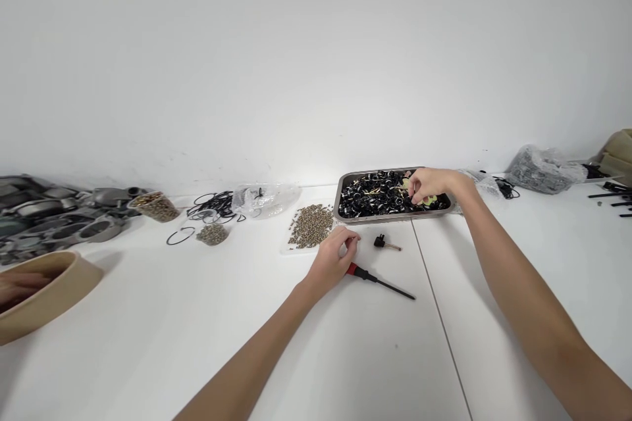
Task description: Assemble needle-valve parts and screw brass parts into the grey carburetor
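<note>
My left hand rests on the table with thumb and forefinger pinched together; a tiny bit shows at the fingertips, too small to name. Beside it lies a screwdriver, its red handle partly under the hand and its black shaft pointing right. Over the right part of a metal tray, my right hand reaches down with closed fingers, and what they hold is hidden. Small black and silver parts fill the tray, with some brass-coloured pieces and yellow-green bits among them. A black part with a metal pin lies in front of the tray.
Small metal pieces lie on a white tray left of my left hand. Further left are a plastic bag, black rings, two cups of small parts and grey castings. A beige bin stands near left; a bag sits far right.
</note>
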`<state>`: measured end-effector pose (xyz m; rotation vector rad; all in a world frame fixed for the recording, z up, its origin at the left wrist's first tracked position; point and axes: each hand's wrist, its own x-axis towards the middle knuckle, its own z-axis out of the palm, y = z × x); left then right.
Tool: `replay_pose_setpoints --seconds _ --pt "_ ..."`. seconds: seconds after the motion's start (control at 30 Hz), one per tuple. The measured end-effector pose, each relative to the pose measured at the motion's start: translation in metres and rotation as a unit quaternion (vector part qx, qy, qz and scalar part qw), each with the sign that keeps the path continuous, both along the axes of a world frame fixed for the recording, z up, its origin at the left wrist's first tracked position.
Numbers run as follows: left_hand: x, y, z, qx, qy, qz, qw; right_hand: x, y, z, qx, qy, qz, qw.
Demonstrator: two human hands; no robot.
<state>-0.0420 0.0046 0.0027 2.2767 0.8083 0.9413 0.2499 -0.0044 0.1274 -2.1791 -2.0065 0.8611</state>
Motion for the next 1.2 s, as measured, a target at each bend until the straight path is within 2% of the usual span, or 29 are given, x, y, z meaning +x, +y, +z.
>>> replay_pose_setpoints --seconds 0.1,0.23,0.37,0.5,0.67,0.93,1.07,1.2 --pt "0.000 -0.004 0.004 0.033 -0.048 0.020 0.998 -0.009 -0.003 0.008 0.047 0.066 0.048 0.996" --pt "-0.001 -0.008 0.007 0.053 -0.085 0.037 0.994 -0.045 -0.004 0.010 0.090 0.108 0.133 0.981" --pt "-0.002 -0.009 0.005 0.065 -0.094 0.033 0.993 -0.087 -0.002 0.000 0.078 0.157 0.198 0.964" --pt "-0.002 -0.007 0.003 0.103 -0.119 0.036 0.987 -0.105 0.001 -0.012 0.052 0.194 0.236 0.951" --pt "0.000 -0.003 0.004 0.187 -0.137 0.038 0.972 -0.105 0.002 -0.018 0.053 0.210 0.242 0.946" --pt "0.002 -0.006 0.009 0.270 -0.156 0.035 0.950 -0.109 0.001 -0.018 0.035 0.243 0.246 0.938" --pt "0.001 -0.005 0.009 0.273 -0.145 0.033 0.951 -0.093 -0.001 -0.005 0.040 0.220 0.249 0.942" --pt "0.000 -0.003 0.006 0.236 -0.131 0.043 0.962 -0.052 -0.007 0.015 0.146 0.224 0.150 0.952"
